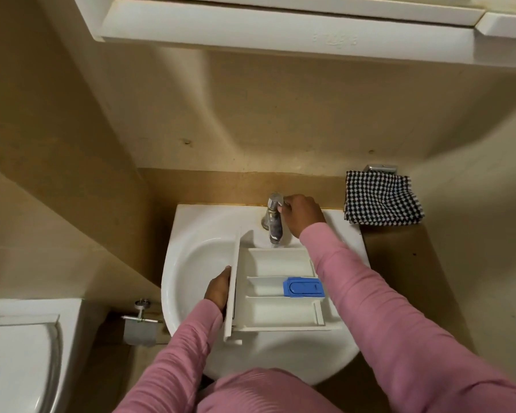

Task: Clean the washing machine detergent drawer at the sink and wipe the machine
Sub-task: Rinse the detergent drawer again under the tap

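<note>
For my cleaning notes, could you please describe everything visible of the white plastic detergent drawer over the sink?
The white plastic detergent drawer lies roughly level, open side up, across the white ceramic sink. It has three long compartments; the middle one holds a blue plastic insert at its right end. Its flat front panel faces left, where the left hand grips it. The chrome tap's spout hangs over the far compartment.

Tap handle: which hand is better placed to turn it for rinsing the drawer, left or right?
Right. The right hand is on the tap handle, while the left hand grips the drawer by its front panel, holding it in the sink under the spout.
</note>
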